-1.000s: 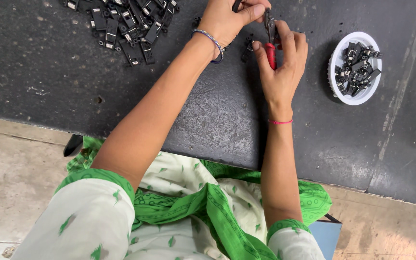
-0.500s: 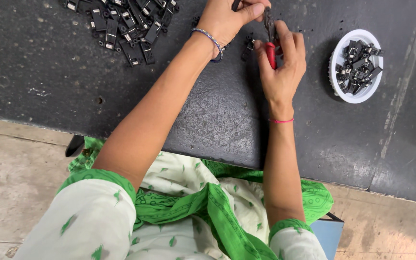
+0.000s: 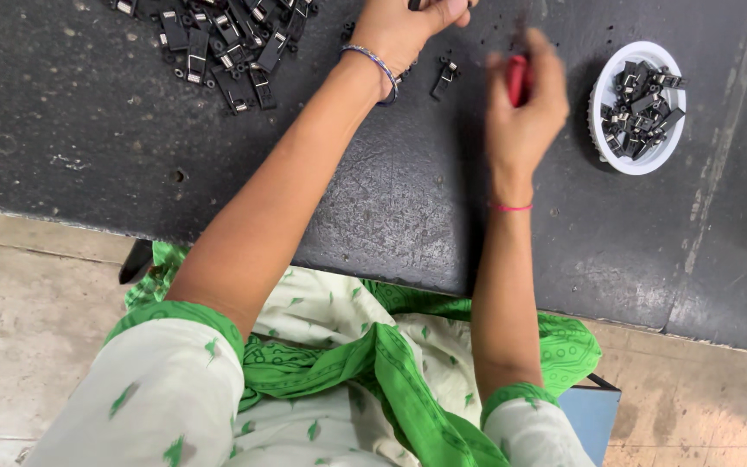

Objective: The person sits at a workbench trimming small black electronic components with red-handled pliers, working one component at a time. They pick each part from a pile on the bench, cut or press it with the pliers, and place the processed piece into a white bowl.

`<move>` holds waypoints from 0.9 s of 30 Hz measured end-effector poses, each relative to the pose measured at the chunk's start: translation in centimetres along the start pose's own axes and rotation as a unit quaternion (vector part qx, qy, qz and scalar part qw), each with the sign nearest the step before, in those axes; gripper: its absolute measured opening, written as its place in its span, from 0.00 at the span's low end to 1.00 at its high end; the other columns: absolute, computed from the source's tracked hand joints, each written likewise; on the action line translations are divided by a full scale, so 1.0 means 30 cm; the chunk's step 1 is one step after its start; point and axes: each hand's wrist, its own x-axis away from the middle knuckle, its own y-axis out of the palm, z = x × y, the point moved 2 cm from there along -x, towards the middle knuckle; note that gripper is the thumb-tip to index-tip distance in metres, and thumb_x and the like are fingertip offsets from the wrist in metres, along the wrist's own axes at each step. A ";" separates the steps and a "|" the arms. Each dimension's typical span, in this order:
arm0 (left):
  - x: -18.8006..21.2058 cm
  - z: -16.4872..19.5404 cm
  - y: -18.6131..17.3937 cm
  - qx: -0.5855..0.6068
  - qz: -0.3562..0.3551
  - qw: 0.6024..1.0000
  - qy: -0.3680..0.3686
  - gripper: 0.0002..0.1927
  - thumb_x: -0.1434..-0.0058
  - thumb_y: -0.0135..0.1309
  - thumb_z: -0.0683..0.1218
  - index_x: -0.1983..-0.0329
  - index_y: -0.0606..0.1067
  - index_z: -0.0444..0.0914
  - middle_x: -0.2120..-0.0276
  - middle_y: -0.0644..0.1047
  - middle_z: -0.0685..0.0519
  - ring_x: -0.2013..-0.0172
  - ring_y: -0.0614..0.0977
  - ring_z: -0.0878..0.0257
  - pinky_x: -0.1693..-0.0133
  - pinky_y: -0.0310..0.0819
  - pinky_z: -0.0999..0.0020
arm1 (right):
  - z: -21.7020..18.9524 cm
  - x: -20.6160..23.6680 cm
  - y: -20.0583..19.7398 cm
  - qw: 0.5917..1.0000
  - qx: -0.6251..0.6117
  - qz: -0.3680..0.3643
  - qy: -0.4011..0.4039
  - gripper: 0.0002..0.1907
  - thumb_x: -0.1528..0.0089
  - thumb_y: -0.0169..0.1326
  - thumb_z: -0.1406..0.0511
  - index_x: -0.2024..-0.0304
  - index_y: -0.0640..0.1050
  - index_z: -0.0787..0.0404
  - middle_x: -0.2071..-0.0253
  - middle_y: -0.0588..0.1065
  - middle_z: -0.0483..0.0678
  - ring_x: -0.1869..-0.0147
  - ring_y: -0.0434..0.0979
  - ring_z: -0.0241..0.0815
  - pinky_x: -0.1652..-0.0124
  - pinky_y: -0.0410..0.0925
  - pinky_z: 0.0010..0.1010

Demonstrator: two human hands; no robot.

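Green-and-white clothing fills the near edge. Right hand [image 3: 525, 108], blurred, is closed around a red-handled tool [image 3: 517, 79] above the dark desk [image 3: 391, 207]. A white bowl [image 3: 638, 108] of black clips sits to its right. One loose clip [image 3: 444, 78] lies between the hands. Left hand [image 3: 408, 22], cut off at the top edge, pinches something small and dark; clip pile [image 3: 218, 43] far left.

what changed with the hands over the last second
The right hand with its red-handled tool drew away from the left hand, toward the white bowl, and is blurred by motion. The left hand stayed at the top edge. The pile of black parts and the bowl stayed put.
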 end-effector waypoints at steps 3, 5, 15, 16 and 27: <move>0.017 0.028 -0.010 -0.057 0.007 0.998 -0.013 0.09 0.31 0.61 0.48 0.61 0.82 0.37 0.68 0.84 0.58 0.68 0.81 0.71 0.63 0.74 0.73 | 0.073 -0.007 -0.044 0.997 0.016 0.028 0.073 0.22 0.29 0.66 0.66 0.36 0.74 0.63 0.45 0.76 0.52 0.44 0.80 0.48 0.42 0.73 0.36; 0.031 0.041 -0.004 -0.086 0.019 0.992 -0.094 0.10 0.34 0.60 0.50 0.65 0.84 0.39 0.71 0.83 0.61 0.78 0.73 0.73 0.77 0.63 0.74 | 0.103 -0.009 -0.077 0.992 0.087 0.027 0.086 0.26 0.31 0.68 0.65 0.35 0.72 0.63 0.45 0.73 0.53 0.44 0.78 0.47 0.43 0.71 0.35; 0.065 0.046 0.040 -0.065 -0.049 0.989 -0.122 0.07 0.34 0.61 0.47 0.61 0.84 0.39 0.68 0.84 0.62 0.73 0.75 0.76 0.75 0.64 0.76 | -0.003 -0.013 -0.024 0.952 -0.276 -0.050 0.122 0.09 0.27 0.63 0.72 0.46 0.78 0.66 0.50 0.77 0.47 0.51 0.79 0.36 0.51 0.70 0.25; 0.069 0.038 0.040 -0.061 -0.053 0.990 -0.120 0.07 0.34 0.61 0.47 0.62 0.84 0.38 0.69 0.83 0.61 0.72 0.76 0.75 0.73 0.66 0.76 | -0.021 -0.013 -0.013 0.936 -0.322 -0.058 0.134 0.09 0.28 0.62 0.72 0.46 0.78 0.67 0.51 0.78 0.46 0.49 0.80 0.35 0.48 0.71 0.25; 0.072 0.012 0.048 -0.110 -0.067 0.989 -0.069 0.12 0.29 0.61 0.48 0.61 0.77 0.34 0.66 0.77 0.57 0.63 0.77 0.70 0.59 0.75 0.70 | -0.014 -0.010 -0.008 0.912 -0.368 0.010 0.180 0.04 0.26 0.56 0.70 0.52 0.76 0.67 0.59 0.79 0.46 0.55 0.80 0.35 0.54 0.74 0.26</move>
